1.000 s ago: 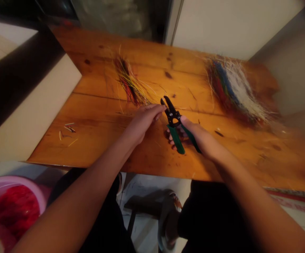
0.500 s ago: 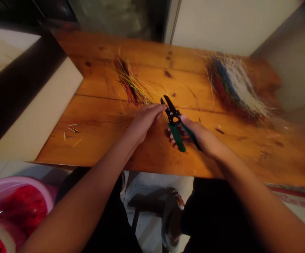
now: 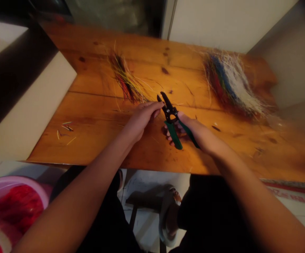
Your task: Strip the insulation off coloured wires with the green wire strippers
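Observation:
My right hand (image 3: 192, 130) grips the green handles of a pair of black-jawed wire strippers (image 3: 172, 119), whose jaws stand apart and point up-left. My left hand (image 3: 142, 117) is closed with fingertips pinched right beside the jaws; what it pinches is too thin to make out. Both hands hover over the middle of a wooden table (image 3: 102, 140). A small bundle of yellow, red and dark wires (image 3: 124, 80) lies just beyond my left hand.
A larger heap of blue, white and red wires (image 3: 231, 84) lies at the table's far right. Short wire scraps (image 3: 65, 130) are scattered near the left front edge. A pink basin (image 3: 12, 203) with red contents stands on the floor at lower left. My feet are under the table.
Both hands with the strippers have stayed almost in place; the view has shifted slightly, and the hands sit a little further left and up in the picture.

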`<state>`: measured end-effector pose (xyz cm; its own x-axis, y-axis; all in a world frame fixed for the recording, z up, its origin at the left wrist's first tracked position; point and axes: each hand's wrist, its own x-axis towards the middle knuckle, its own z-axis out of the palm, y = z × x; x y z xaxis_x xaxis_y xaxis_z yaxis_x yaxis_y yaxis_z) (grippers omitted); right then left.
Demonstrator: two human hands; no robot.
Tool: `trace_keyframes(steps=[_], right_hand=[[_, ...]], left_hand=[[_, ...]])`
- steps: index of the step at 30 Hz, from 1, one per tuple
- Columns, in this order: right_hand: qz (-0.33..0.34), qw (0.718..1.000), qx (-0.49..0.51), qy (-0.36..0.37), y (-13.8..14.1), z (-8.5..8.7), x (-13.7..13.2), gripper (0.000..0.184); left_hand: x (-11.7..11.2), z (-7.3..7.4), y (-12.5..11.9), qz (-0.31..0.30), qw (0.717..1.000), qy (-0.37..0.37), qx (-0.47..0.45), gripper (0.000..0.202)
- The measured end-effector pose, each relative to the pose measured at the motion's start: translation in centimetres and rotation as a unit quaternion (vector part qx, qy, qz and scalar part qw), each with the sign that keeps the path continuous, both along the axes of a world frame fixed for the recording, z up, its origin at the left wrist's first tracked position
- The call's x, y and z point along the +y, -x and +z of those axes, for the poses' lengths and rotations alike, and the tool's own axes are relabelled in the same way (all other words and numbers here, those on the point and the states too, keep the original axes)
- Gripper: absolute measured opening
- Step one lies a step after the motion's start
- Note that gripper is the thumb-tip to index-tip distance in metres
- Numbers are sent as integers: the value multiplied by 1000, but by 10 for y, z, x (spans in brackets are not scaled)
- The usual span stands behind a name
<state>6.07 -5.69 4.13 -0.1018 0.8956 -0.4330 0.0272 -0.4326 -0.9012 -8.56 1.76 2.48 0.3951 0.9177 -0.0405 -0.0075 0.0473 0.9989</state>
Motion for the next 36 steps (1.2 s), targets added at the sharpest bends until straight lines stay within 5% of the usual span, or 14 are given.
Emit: trace_keyframes(steps=[25,36], right_hand=[[-46,993,-107,-30,8,0,0,57],[-43,997,-64,-18,1,1,-3,55]], left_hand=[[-5,4,-1,15,999,-40,32,39],[-3,1,0,14,998,-44,36,36]])
